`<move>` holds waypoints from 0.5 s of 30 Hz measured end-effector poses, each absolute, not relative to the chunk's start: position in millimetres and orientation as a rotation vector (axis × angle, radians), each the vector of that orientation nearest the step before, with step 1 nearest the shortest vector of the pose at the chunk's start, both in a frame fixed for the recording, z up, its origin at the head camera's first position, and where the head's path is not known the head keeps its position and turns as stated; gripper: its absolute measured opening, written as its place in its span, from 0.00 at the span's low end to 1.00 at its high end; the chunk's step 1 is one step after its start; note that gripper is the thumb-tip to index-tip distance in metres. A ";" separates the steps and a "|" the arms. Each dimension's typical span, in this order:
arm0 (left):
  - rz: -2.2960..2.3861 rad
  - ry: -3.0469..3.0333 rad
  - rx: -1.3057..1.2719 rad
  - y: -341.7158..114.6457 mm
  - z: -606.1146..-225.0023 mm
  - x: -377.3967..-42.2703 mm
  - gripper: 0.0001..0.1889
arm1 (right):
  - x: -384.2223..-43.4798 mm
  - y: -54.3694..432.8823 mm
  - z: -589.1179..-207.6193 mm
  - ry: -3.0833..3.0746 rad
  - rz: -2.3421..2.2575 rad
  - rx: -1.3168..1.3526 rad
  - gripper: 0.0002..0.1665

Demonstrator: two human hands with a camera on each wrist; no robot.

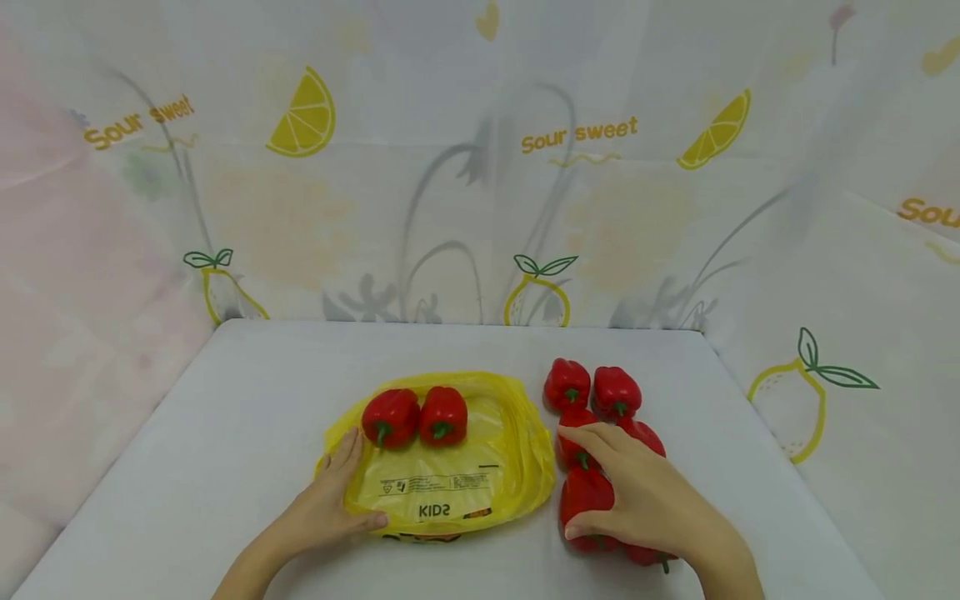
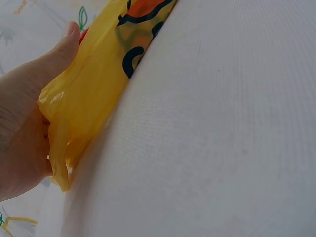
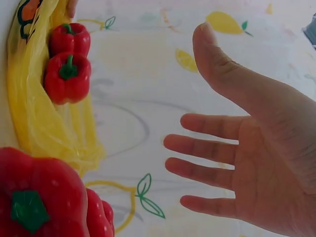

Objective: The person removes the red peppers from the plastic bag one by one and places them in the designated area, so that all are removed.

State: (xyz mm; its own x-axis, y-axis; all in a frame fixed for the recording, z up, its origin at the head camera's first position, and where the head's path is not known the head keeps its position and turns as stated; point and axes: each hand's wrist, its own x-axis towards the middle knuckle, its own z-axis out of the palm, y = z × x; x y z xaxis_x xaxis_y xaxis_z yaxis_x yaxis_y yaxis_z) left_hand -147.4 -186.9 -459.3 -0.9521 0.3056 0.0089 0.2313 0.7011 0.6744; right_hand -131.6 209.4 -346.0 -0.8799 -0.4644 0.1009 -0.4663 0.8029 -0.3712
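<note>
A yellow plastic bag lies on the table, its rim rolled up around two red bell peppers that sit side by side at its back left. My left hand rests at the bag's left edge, fingers extended and thumb apart; in the left wrist view, the bag hides most of those fingers. Several more red bell peppers stand in a group to the right of the bag. Over that group is my right hand, and the right wrist view shows its fingers spread, with nothing held.
White cloth covers the table. Behind it hangs a curtain printed with lemons and lettering, which also runs along both sides. The pepper group reaches toward the table's right side.
</note>
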 end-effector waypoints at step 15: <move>1.094 2.813 0.468 -186.2 -459.4 -146.4 0.64 | -148.1 175.0 -344.0 -2.790 0.878 1.010 0.18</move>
State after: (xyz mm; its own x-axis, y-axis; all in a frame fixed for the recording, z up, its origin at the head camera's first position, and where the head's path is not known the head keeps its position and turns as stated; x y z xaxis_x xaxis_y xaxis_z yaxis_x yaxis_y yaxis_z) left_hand -146.4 -186.2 -459.4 -0.9494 0.3128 0.0294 0.2505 0.6972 0.6717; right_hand -148.1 175.0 -344.0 -0.7860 -0.5746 0.2279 -0.6016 0.6263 -0.4959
